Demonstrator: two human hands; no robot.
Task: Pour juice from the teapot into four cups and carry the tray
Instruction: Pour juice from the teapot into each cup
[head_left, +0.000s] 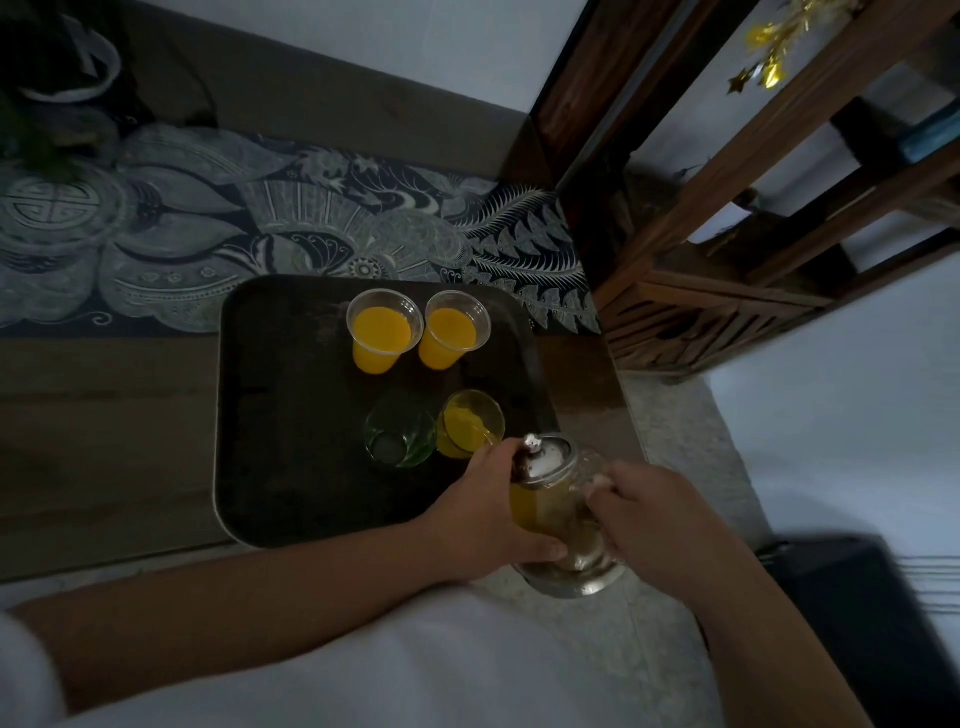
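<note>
Head view: dark tray (270, 415) sits on a wood table (104, 441), just in front of a patterned runner (208, 234). Four cups on tray: two clear ones at the far side, side by side w/ rims touching, left cup (383, 332) and right cup (454, 330), both w/ orange juice. Nearer row: green cup (400, 428), no juice in it, just beside a yellow cup (470, 423) partly filled. Glass teapot (563, 514) w/ metal lid (543, 457) is tilted toward the tray's near right corner; a thin juice stream runs from its spout into the yellow cup. Left hand (488, 514) wraps the pot's body, fingers curled round it up by the lid. Right hand (654, 525) is clamped on the handle side. Wood shelf (727, 234) stands right of table.
</note>
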